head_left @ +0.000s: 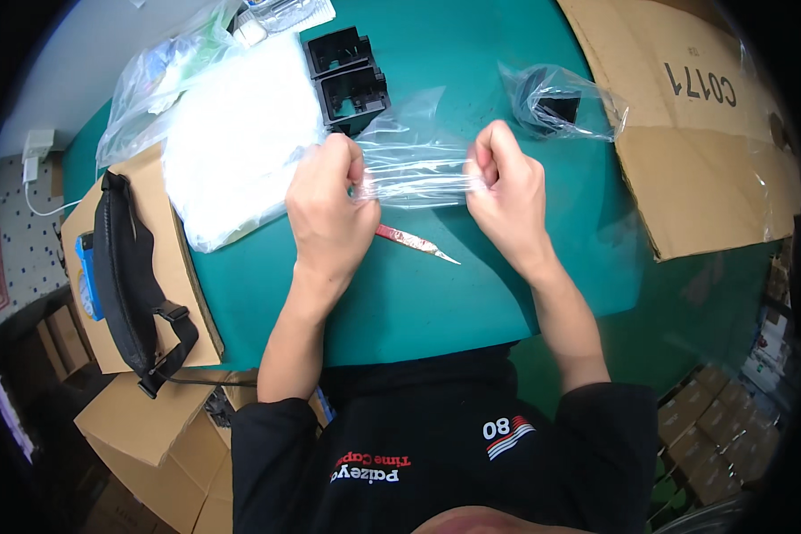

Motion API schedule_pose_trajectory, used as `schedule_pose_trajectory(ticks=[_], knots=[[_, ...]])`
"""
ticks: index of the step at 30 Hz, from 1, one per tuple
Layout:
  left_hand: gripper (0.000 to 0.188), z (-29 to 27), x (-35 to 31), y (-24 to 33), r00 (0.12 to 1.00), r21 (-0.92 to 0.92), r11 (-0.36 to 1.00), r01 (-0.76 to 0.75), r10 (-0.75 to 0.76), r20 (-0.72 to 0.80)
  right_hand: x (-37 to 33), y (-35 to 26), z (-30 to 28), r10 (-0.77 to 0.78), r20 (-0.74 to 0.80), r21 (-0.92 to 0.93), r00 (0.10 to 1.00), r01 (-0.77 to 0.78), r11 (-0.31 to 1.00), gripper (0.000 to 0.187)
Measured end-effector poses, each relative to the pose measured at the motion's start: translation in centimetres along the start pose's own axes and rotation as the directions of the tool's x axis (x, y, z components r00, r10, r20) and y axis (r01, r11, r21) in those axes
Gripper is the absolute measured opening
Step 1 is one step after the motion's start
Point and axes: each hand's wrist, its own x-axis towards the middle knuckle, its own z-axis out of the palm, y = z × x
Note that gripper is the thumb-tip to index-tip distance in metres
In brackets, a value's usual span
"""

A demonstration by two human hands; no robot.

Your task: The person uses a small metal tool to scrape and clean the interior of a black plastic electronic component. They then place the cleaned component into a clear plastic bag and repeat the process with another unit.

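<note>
A clear plastic bag point(418, 173) is stretched taut between my two hands above the green table. My left hand point(331, 187) is closed on one end of it, and my right hand point(505, 182) grips the other end. Just below the bag, partly under my left hand, lies a pair of pointed tweezers point(414, 241) with a reddish, worn surface. Two open black plastic housings point(351, 93) stand beyond my left hand. To the left, a thick stack of clear plastic bags point(236, 151) reaches up to that hand.
At the far right sits a black part wrapped in clear plastic point(556, 105). A large cardboard box point(703, 169) borders the table's right side. A black waist bag point(126, 267) lies on cardboard point(187, 311) at the left. Clear packaging point(285, 13) is at the back.
</note>
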Motion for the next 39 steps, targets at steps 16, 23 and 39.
schedule_pose_trajectory(ticks=[16,23,39], knots=[[0.031,2.1,2.7,-3.1,0.954,0.334,0.896,-0.292,0.296,0.041,1.4,1.4,-0.3,-0.115,-0.020,-0.237,0.993,0.107,0.966,0.066],[0.048,0.9,2.2,-1.8,0.962,0.172,0.952,-0.252,0.266,-0.063,0.7,3.0,1.1,-0.212,-0.025,-0.087,0.977,0.209,0.974,0.038],[0.057,-1.2,1.2,-0.2,0.920,-0.357,0.905,-0.230,0.322,0.224,1.1,1.4,-1.4,0.178,0.377,0.307,0.909,-0.304,0.902,0.046]])
